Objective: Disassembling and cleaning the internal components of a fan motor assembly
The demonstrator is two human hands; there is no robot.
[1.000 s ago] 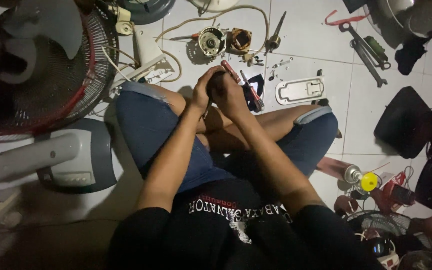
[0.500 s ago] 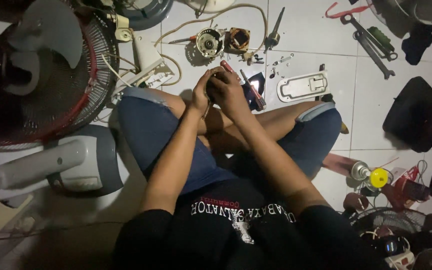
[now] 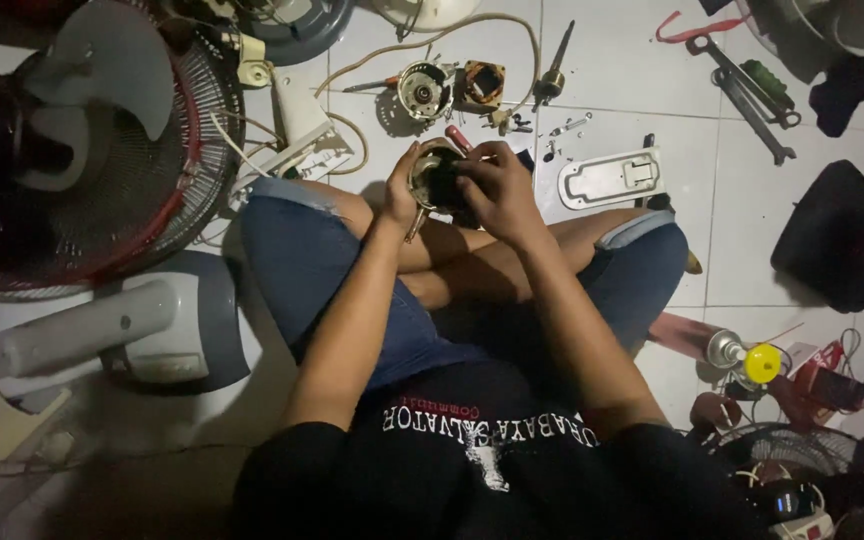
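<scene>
- Sitting cross-legged on a white tiled floor (image 3: 612, 90), the person holds a round, dark motor part (image 3: 439, 180) between both hands, above the crossed shins.
- The left hand (image 3: 401, 188) cups the part's left rim, its fingers curled tight against the metal edge.
- The right hand (image 3: 495, 192) covers the part's right side and top, fingers bent down and pressed together onto it; what the fingertips do underneath is hidden.
- A thin red-handled tool (image 3: 458, 139) pokes out just beyond the right fingers, touching or nearly touching the part; I cannot tell which hand, if any, grips it.
- Just past the fingertips lie a round rotor housing (image 3: 424, 90) and a square copper-wound stator (image 3: 482, 84), side by side.
- A screwdriver (image 3: 554, 66) lies beyond the right fingers, tip pointing away, with small screws (image 3: 568, 126) near it.
- A white oblong plastic cover (image 3: 612, 178) rests just right of the right hand.
- Well to the right of that are two wrenches (image 3: 742, 90).
- Left of the left hand, a white switch box (image 3: 302, 140) with a cream cable (image 3: 432, 38) lies near the knee.
- Farther left stand a fan grille (image 3: 142, 190) with grey blades and a white-and-grey fan base (image 3: 152, 330).
- Low on the right, near the right elbow, a spray can with a yellow cap (image 3: 742, 358) lies on its side.
</scene>
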